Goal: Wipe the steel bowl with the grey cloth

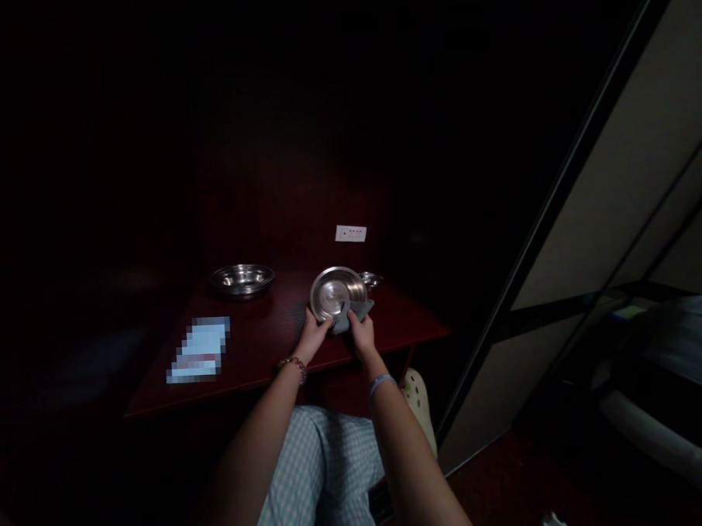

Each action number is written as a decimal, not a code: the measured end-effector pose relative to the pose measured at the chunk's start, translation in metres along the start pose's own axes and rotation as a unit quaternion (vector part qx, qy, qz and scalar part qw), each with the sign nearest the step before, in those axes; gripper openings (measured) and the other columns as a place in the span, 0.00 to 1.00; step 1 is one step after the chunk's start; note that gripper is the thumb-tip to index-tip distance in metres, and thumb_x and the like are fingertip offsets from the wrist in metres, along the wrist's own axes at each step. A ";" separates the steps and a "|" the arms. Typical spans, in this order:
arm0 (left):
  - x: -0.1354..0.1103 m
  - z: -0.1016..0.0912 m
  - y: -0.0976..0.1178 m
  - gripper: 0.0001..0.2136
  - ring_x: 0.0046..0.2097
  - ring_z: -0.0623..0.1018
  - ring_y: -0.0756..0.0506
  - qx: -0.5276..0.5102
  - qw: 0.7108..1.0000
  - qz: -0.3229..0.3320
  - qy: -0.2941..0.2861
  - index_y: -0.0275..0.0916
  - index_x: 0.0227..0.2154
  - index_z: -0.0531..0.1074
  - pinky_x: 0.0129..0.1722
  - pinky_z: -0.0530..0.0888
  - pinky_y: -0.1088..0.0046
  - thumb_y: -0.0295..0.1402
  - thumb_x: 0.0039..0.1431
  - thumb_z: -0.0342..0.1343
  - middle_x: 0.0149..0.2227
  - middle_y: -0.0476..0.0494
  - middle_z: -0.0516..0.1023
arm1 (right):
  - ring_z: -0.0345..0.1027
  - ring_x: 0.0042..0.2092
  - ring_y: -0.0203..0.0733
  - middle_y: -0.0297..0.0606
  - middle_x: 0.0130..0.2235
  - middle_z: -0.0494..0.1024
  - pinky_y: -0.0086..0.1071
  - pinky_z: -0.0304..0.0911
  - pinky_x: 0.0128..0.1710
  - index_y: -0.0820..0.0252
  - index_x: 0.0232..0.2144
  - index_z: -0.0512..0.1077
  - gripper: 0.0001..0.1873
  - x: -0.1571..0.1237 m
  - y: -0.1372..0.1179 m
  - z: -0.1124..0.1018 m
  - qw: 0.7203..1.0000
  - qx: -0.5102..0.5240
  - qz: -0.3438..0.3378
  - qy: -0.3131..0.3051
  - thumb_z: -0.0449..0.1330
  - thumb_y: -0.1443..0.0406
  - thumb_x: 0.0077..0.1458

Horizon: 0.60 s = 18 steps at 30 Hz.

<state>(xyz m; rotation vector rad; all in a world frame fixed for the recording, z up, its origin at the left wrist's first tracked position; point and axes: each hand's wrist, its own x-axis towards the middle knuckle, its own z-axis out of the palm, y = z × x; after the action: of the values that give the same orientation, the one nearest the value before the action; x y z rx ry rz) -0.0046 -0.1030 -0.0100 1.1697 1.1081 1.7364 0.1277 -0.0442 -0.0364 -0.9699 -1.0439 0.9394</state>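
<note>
My left hand [314, 332] grips the lower left rim of a round steel plate [333, 289], which is tilted up toward me above a dark red wooden table [262, 352]. Against the plate's lower right part my right hand [359, 330] presses a grey cloth [353, 312], fingers closed on it. A beaded bracelet is on my left wrist and a light blue band on my right.
A second steel plate [241, 279] lies flat at the table's back left. A small steel dish [371, 279] peeks out behind the held plate. A blurred-out flat item [199, 349] lies on the left. A white wall socket [350, 233] sits behind. A sliding panel [604, 205] stands at right.
</note>
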 end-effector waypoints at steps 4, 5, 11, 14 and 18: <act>0.002 0.001 0.004 0.24 0.64 0.74 0.40 -0.037 0.999 -0.018 0.023 0.38 0.57 0.68 0.66 0.65 0.63 0.29 0.57 0.61 0.59 0.35 0.78 | 0.80 0.44 0.48 0.44 0.40 0.86 0.35 0.72 0.46 0.63 0.37 0.80 0.17 0.000 0.001 0.000 1.000 0.002 -0.003 -0.011 0.69 0.58 0.47; 0.002 0.001 0.005 0.22 0.63 0.75 0.41 -0.051 0.998 -0.030 0.034 0.38 0.57 0.69 0.65 0.67 0.63 0.30 0.58 0.59 0.58 0.35 0.78 | 0.80 0.44 0.48 0.43 0.40 0.86 0.35 0.72 0.46 0.62 0.37 0.80 0.17 0.000 0.001 0.001 1.000 0.002 -0.002 -0.015 0.68 0.58 0.47; -0.001 -0.003 0.009 0.23 0.61 0.78 0.38 -0.100 0.988 -0.079 0.085 0.39 0.55 0.73 0.59 0.73 0.65 0.50 0.65 0.55 0.58 0.34 0.79 | 0.79 0.42 0.47 0.42 0.39 0.86 0.34 0.71 0.45 0.62 0.36 0.80 0.17 -0.003 0.000 0.003 0.999 0.011 0.010 -0.053 0.69 0.57 0.45; -0.002 -0.003 0.010 0.25 0.61 0.77 0.37 -0.101 0.990 -0.061 0.070 0.39 0.54 0.75 0.60 0.73 0.65 0.52 0.63 0.58 0.58 0.34 0.79 | 0.79 0.41 0.47 0.43 0.38 0.86 0.34 0.71 0.44 0.63 0.36 0.79 0.18 -0.003 -0.001 0.003 0.998 0.025 0.015 -0.048 0.69 0.57 0.45; -0.002 0.000 0.006 0.26 0.63 0.75 0.38 -0.086 0.996 -0.021 0.024 0.40 0.58 0.71 0.64 0.69 0.61 0.42 0.58 0.64 0.61 0.35 0.77 | 0.79 0.40 0.47 0.43 0.38 0.86 0.34 0.72 0.43 0.64 0.36 0.79 0.18 -0.002 -0.003 0.001 0.998 0.042 0.019 -0.032 0.69 0.57 0.45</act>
<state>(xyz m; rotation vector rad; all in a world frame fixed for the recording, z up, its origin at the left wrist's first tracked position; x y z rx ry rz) -0.0045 -0.1071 -0.0046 0.9979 0.9836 1.7977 0.1268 -0.0469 -0.0337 -0.8971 -1.0337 1.0429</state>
